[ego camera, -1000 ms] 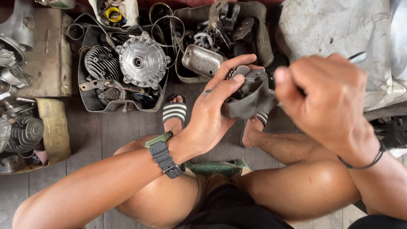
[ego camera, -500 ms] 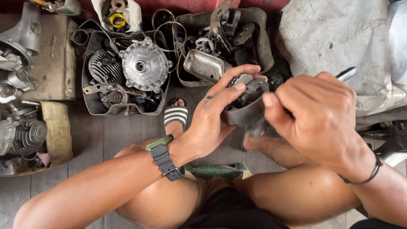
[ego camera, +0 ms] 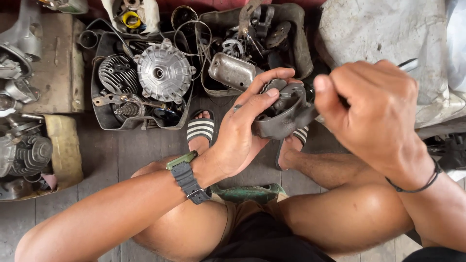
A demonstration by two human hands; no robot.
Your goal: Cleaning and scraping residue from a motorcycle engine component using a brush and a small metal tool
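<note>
My left hand (ego camera: 242, 136) grips a dark grey metal engine part (ego camera: 286, 114) from the left, fingers curled over its top. It is held in the air above my knees. My right hand (ego camera: 376, 114) is closed around a thin tool whose shiny metal tip (ego camera: 407, 64) sticks out to the upper right; the other end meets the grey part and is hidden by my fingers. A dark wristwatch (ego camera: 187, 175) sits on my left wrist, a thin black cord (ego camera: 417, 184) on my right.
A black tray (ego camera: 104, 123) ahead holds a finned cylinder (ego camera: 114, 73) and a round silver hub (ego camera: 162, 72). A second tub (ego camera: 301, 53) holds assorted metal parts. Engine pieces (ego camera: 22, 150) lie at left, a grey sack (ego camera: 378, 34) at right. My feet wear striped sandals (ego camera: 200, 128).
My right hand has moved left and closed in on the grey part, bringing the tool against it. My left hand keeps its grip with little shift.
</note>
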